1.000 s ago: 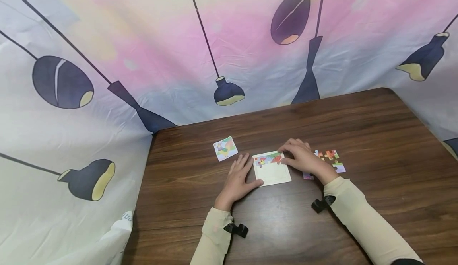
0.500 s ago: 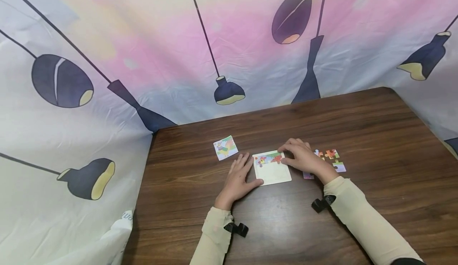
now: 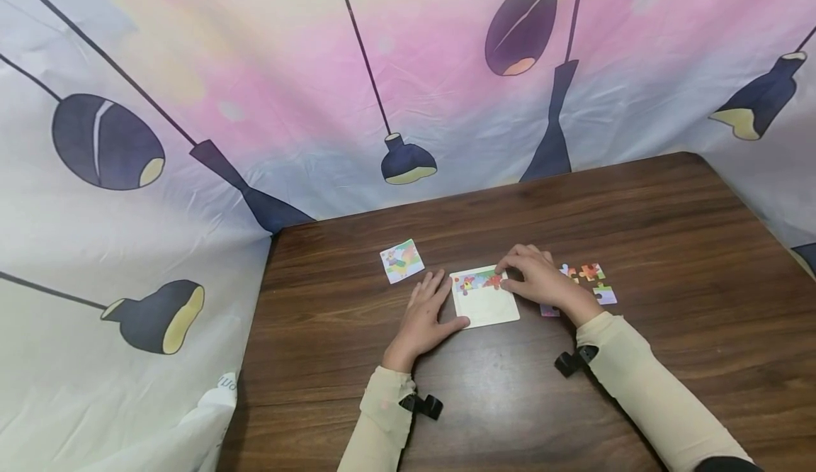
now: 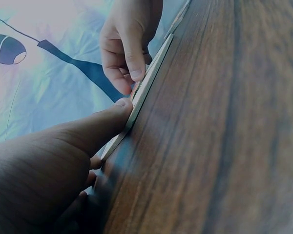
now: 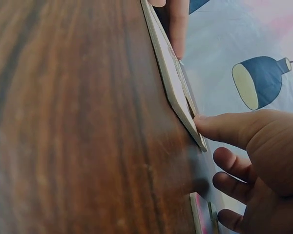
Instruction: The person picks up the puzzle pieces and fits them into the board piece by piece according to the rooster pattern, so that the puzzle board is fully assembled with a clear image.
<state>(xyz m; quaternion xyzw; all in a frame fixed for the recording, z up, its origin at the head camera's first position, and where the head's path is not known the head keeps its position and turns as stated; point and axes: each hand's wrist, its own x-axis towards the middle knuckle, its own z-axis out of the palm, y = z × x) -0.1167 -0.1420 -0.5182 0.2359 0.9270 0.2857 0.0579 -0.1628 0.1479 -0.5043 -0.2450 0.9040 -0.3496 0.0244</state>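
A square white puzzle tray (image 3: 487, 310) lies on the table in the head view, with joined jigsaw pieces (image 3: 468, 284) along its far edge. My left hand (image 3: 422, 321) rests at the tray's left side, fingers straight and thumb on the near left corner. At the far right corner my right hand (image 3: 542, 278) pinches a red and green puzzle piece (image 3: 493, 281) between thumb and forefinger, at the tray's surface. In the right wrist view the right thumb (image 5: 219, 126) touches the tray's edge, while the other fingers curl loosely. The right hand partly hides that corner.
Loose puzzle pieces (image 3: 591, 272) lie right of the tray, some behind the right hand. A small picture card (image 3: 401, 261) lies at the far left. The wooden table (image 3: 663, 245) ends against a printed cloth backdrop (image 3: 287, 89).
Both hands, the tray and the pieces keep their places. The head view has tilted very slightly, so the scene sits a little higher.
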